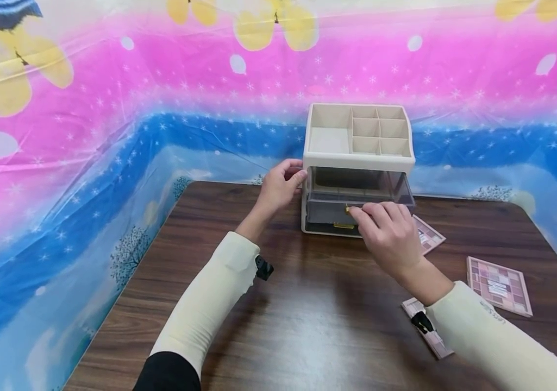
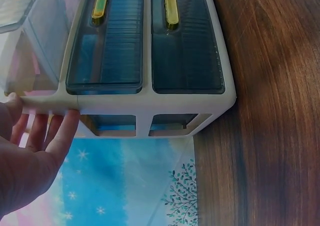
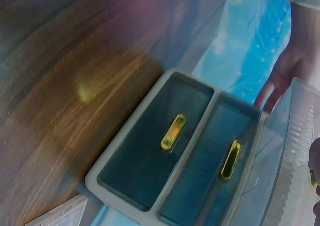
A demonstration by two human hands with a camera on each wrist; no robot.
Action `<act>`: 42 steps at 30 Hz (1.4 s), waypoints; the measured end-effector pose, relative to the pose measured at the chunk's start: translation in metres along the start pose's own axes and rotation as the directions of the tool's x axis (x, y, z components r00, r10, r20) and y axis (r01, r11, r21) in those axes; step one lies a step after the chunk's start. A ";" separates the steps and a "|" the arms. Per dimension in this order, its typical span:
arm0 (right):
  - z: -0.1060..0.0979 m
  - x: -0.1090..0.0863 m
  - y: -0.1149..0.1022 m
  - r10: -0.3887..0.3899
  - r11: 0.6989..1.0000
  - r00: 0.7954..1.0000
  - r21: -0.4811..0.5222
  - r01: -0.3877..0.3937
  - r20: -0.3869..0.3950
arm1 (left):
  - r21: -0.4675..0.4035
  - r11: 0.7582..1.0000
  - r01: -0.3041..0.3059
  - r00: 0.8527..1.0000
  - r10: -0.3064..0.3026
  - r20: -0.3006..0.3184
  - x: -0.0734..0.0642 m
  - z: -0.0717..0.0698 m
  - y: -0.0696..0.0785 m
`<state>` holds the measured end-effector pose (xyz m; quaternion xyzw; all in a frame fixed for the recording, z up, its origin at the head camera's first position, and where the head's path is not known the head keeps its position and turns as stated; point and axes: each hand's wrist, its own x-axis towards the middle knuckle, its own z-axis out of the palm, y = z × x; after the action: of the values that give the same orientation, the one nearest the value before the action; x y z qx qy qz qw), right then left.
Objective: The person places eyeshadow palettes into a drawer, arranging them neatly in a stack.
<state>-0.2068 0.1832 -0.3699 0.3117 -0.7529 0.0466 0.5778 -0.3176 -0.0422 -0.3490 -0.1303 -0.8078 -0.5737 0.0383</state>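
Note:
A cream desktop organizer (image 1: pixel 358 161) with smoky see-through drawers stands at the back of the table. Its top drawer (image 1: pixel 324 210) is pulled out, while the two lower drawers, with gold handles (image 2: pixel 171 8), sit closed in the left wrist view. My right hand (image 1: pixel 389 234) pinches the pulled-out drawer's gold handle (image 1: pixel 348 209); only its fingertips show at the right edge of the right wrist view. Against the organizer's left side rests my left hand (image 1: pixel 282 183), its thumb at the front edge and its fingers (image 2: pixel 64 131) along the side wall.
Pinkish eyeshadow palettes lie on the dark wooden table (image 1: pixel 278 326): one palette (image 1: pixel 432 237) beside the organizer, another (image 1: pixel 499 286) farther right, and a third (image 1: pixel 437 342) partly under my right sleeve. Open compartments (image 1: pixel 366 127) top the organizer. A patterned cloth (image 1: pixel 239 136) hangs behind.

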 end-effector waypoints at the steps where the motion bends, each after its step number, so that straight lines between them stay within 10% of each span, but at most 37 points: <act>1: -0.001 0.001 -0.003 -0.005 1.000 1.000 0.002 0.005 -0.017 | -0.003 1.000 -0.001 1.000 0.001 -0.002 0.000 0.000 0.000; 16: -0.022 0.005 -0.021 -0.029 0.997 0.996 0.071 0.035 -0.086 | -0.016 1.000 -0.022 1.000 0.022 -0.006 0.003 -0.002 -0.002; 21: -0.041 -0.018 -0.004 0.109 0.983 0.992 0.157 -0.098 -0.065 | -0.015 1.000 -0.016 1.000 0.016 0.005 0.002 0.000 -0.003; 25: -0.063 -0.047 0.018 0.283 0.952 0.946 0.075 -0.297 0.157 | -0.024 1.000 -0.014 1.000 0.014 0.002 0.002 0.001 -0.003; 28: -0.079 -0.069 0.029 0.425 0.896 0.791 -0.078 -0.438 0.441 | -0.032 0.999 -0.011 1.000 0.011 0.002 0.002 0.001 -0.003; 33: -0.096 -0.103 0.034 0.503 0.808 0.333 -0.298 -0.508 0.797 | -0.022 1.000 -0.009 1.000 0.009 0.005 0.002 0.002 -0.004; 35: -0.100 -0.115 0.034 0.491 0.783 0.204 -0.326 -0.529 0.847 | -0.020 1.000 -0.006 1.000 0.007 0.010 0.002 0.003 -0.005; 38: -0.105 -0.128 0.033 0.466 0.767 0.102 -0.344 -0.542 0.879 | -0.034 0.999 -0.002 1.000 0.002 0.011 0.002 0.003 -0.005; 42: -0.110 -0.136 0.033 0.441 0.769 0.038 -0.356 -0.531 0.897 | -0.048 0.999 -0.006 1.000 0.006 0.003 0.003 0.002 -0.003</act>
<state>-0.1130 0.3138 -0.4462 0.0194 -0.9952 0.0677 -0.0678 -0.3214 -0.0406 -0.3514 -0.1343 -0.7935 -0.5926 0.0356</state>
